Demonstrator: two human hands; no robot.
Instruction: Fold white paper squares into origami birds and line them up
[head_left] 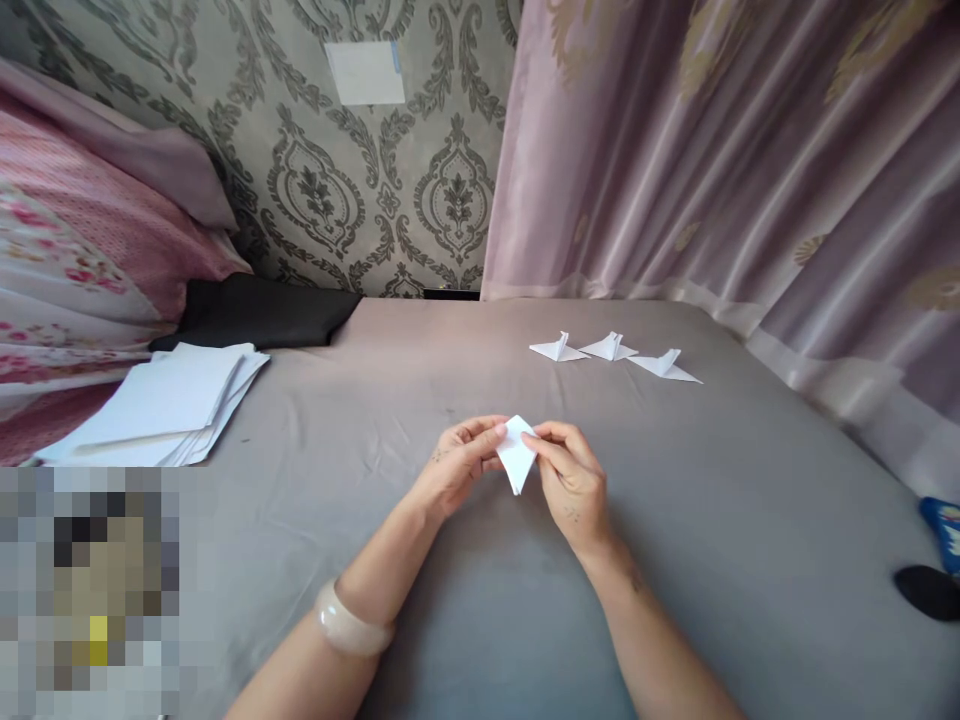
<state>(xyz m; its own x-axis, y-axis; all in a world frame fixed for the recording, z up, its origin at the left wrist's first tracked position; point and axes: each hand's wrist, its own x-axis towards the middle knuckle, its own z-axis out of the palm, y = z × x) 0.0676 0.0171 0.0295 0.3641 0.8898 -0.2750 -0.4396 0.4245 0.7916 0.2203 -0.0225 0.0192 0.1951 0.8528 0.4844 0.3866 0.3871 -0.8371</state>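
Note:
Between my two hands is a folded piece of white paper [517,458], shaped like a kite with its narrow point toward me. My left hand [463,460] pinches its left corner, thumb on top. The right corner is gripped by my right hand [570,477], whose thumb and fingers close on it. Some fingers are partly hidden behind the paper. A pale bangle circles my left forearm. Beyond my hands, to the right, three folded white paper birds stand in a row: the left bird [559,348], the middle bird [612,347] and the right bird [666,366].
A stack of white paper sheets [172,395] lies at the left, in front of a black cloth-like item [262,310]. Pink curtains [637,150] hang at the right. A black rounded object [928,592] and a blue item [943,535] sit at the right edge. Blurred blocks cover the lower left.

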